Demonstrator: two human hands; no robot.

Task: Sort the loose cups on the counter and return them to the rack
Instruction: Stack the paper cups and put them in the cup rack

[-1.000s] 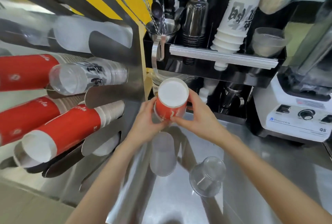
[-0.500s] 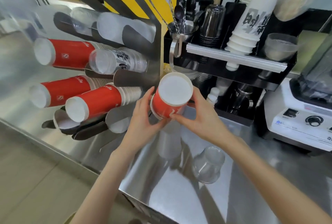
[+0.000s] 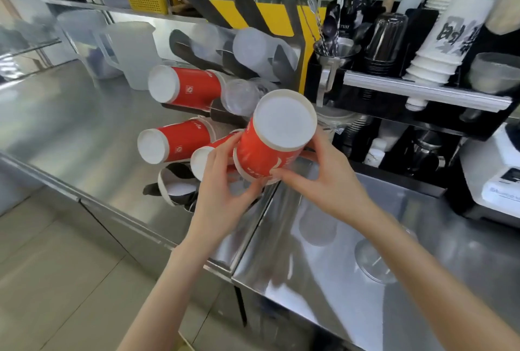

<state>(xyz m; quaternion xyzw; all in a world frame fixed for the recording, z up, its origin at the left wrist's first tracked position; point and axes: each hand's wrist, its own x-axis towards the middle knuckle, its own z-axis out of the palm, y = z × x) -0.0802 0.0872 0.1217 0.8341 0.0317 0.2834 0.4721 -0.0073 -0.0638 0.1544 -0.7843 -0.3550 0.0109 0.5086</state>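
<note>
Returning step in hand: red cup (image 3: 270,139) gripped by left hand (image 3: 225,190) and right hand (image 3: 323,179), frame centre; alignment with rack (image 3: 284,63) stack needed next.

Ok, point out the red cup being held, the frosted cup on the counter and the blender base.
Red cup (image 3: 261,153): head view, red side wall.
Frosted cup (image 3: 318,227): head view, its side, below the right wrist.
Blender base (image 3: 495,179): head view, white front panel.

A red paper cup (image 3: 268,148) with a white base is held tilted, at 3 o'clock of the rack's (image 3: 292,49) red stacks (image 3: 180,141); two clear cups (image 3: 318,224) stand upside down on the tabletop (image 3: 422,238).
</note>
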